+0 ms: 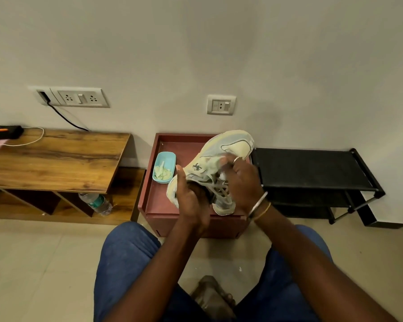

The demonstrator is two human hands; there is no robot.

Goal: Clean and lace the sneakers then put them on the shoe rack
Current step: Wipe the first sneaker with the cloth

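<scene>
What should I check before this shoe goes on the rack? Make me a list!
1. Sneaker held firmly: ok, left hand grips its heel.
2. Wiping finished: cannot tell, right hand holds a cloth against it.
3. Laces tied: cannot tell, blurred.
4. Shoe rack nearby: ok, right beside the red box.
5. Blue tub out of the way: ok, left on the box.

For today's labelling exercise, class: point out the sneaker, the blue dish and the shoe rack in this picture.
sneaker (236, 146), head view, on its pale toe.
blue dish (167, 158), head view, on its bare inner wall.
shoe rack (307, 168), head view, on its black top shelf.
</scene>
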